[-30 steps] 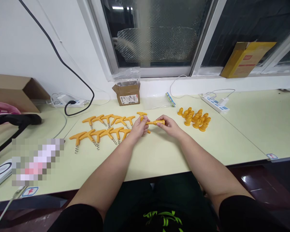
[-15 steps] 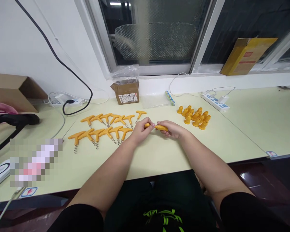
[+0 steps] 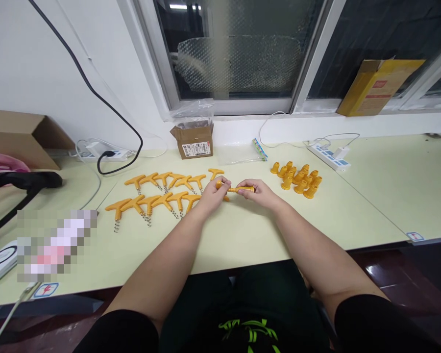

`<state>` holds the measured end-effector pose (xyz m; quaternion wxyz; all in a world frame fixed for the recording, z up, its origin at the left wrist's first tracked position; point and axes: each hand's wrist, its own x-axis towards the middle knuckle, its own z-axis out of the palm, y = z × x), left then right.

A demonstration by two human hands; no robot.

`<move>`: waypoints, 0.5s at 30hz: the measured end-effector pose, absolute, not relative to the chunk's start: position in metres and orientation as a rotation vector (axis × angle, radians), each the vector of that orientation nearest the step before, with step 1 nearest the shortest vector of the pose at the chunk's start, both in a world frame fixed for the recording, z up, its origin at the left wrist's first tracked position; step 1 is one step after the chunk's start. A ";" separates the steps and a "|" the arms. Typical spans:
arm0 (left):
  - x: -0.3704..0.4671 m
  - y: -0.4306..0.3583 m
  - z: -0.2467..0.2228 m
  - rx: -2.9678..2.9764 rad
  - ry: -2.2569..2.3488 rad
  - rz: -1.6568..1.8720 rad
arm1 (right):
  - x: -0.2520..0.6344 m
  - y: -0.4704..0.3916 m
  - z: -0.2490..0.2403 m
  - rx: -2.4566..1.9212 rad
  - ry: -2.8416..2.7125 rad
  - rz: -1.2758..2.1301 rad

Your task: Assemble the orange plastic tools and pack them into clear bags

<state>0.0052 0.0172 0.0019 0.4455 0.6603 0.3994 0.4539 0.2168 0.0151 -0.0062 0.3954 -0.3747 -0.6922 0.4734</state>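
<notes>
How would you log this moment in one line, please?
left hand: grips yellow handle | right hand: grips yellow sleeve | corkscrews: rows, left | loose sleeves: standing, right

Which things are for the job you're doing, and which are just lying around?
Seems part of the job:
- yellow piece, in left hand and right hand
- T-handled corkscrews
- yellow sleeves

Probably just lying about:
- small brown box
- clear bag
- power strips
- black cable

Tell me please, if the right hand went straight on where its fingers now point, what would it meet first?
The right hand would probably meet the left hand first, at the other end of the held yellow piece; exact depth is unclear.
</notes>
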 end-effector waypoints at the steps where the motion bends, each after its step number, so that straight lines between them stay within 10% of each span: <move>1: 0.006 0.018 0.002 1.522 0.989 1.066 | 0.217 0.015 -0.006 -0.945 -1.795 1.076; 7: 0.010 0.021 0.000 1.157 1.011 0.966 | 0.218 0.012 -0.004 -0.901 -1.962 0.707; 15: 0.007 0.021 -0.007 1.624 1.018 1.208 | 0.213 0.015 -0.008 -0.961 -1.629 1.248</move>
